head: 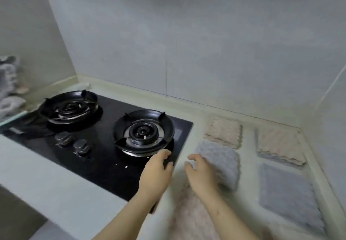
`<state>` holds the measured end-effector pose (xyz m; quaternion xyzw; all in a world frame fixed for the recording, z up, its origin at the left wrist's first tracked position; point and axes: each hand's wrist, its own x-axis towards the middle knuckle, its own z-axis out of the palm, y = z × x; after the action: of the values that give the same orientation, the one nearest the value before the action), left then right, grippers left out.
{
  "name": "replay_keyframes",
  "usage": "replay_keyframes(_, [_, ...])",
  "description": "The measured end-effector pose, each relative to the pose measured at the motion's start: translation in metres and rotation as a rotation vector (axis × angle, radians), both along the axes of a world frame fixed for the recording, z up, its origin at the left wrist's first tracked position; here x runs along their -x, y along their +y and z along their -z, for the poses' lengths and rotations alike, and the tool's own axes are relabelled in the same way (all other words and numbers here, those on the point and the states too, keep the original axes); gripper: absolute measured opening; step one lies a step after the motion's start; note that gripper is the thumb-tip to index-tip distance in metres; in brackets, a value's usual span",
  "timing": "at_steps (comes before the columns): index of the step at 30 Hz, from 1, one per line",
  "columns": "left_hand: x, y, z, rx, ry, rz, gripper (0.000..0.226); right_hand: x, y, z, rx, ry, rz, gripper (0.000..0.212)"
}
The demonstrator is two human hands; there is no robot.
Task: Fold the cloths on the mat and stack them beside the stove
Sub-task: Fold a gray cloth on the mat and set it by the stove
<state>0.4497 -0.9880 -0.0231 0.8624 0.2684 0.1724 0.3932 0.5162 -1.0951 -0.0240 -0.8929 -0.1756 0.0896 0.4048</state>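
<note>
A black two-burner stove (104, 146) fills the counter's left half. To its right lie several fluffy cloths: a folded pink cloth (222, 132) at the back, a folded grey cloth (222, 164) in front of it, a pink-over-grey pair (279, 146) at the far right, a flat grey cloth (288, 194) nearer me, and a pink cloth (189, 213) under my forearms. My right hand (201, 174) rests curled on the folded grey cloth's left edge. My left hand (156, 172) hovers over the stove's right front corner, fingers apart, holding nothing.
Two knobs (74, 142) sit at the stove's front. More grey and pink cloths (9, 86) are piled at the far left beyond the stove. Walls close the counter at the back and right. The counter's front edge (56, 202) drops off at lower left.
</note>
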Motion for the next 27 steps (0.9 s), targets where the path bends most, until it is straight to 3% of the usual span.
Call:
replay_keyframes(4, [0.078, 0.048, 0.002, 0.06, 0.017, -0.193, 0.034, 0.062, 0.057, -0.001, -0.007, -0.006, -0.175, 0.027])
replay_keyframes(17, [0.349, 0.235, 0.003, 0.066, 0.018, -0.497, 0.032, 0.3, 0.275, 0.007, -0.069, 0.101, -0.569, 0.016])
replay_keyframes(27, [0.459, 0.341, -0.001, 0.089, 0.032, -0.653, 0.031, 0.4, 0.392, 0.001, -0.05, 0.147, -0.726, 0.024])
